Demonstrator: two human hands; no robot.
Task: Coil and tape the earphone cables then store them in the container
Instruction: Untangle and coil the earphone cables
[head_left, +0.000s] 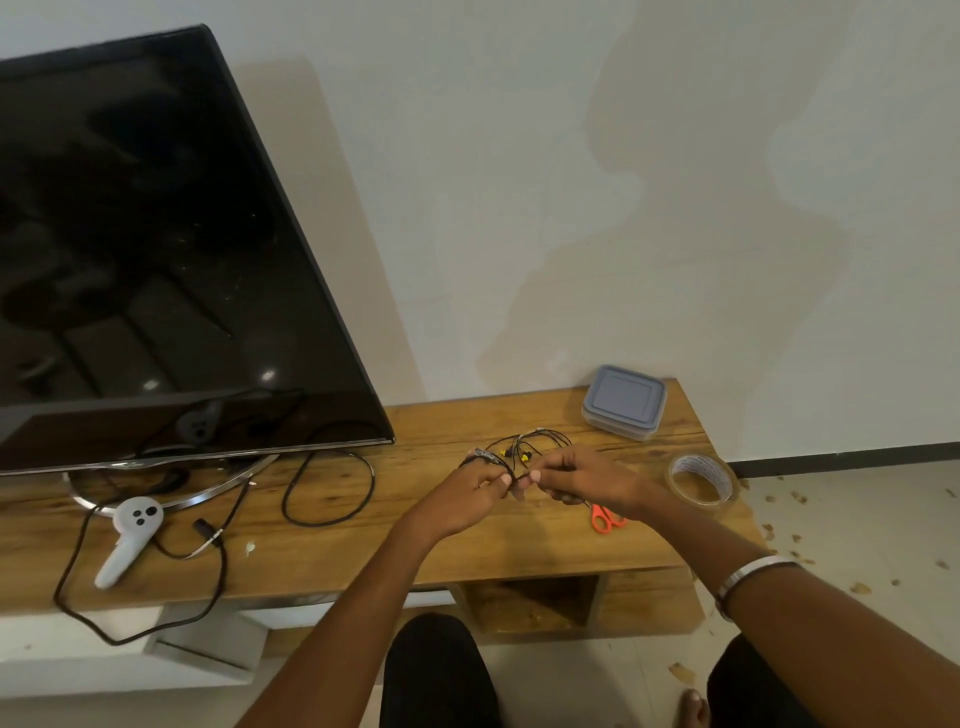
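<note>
**Both hands on earphone cable, mid-table**

Left hand (475, 491) and right hand (582, 480) meet above the wooden table (363, 540), fingers curled, each pinching the black earphone cable (524, 457). The two hands' fingertips are almost touching. Cable loops fan out just behind the hands; yellow earbud tips show among them (whether they rest on the wood, can't tell).

Positions relative to the hands:
- Container (623, 401), grey lid on, behind and to the right, near the wall.
- Tape roll (701, 480) to the right, by the table's right end.
- Orange-handled scissors (607, 518) just beside the right wrist, partly hidden by it.
- TV (156, 249) well to the left, on its stand.
- White controller (130, 538) and a loose black cord (332, 483) to the left, in front of the TV.

Metal bangle (753, 571) on the right forearm.
</note>
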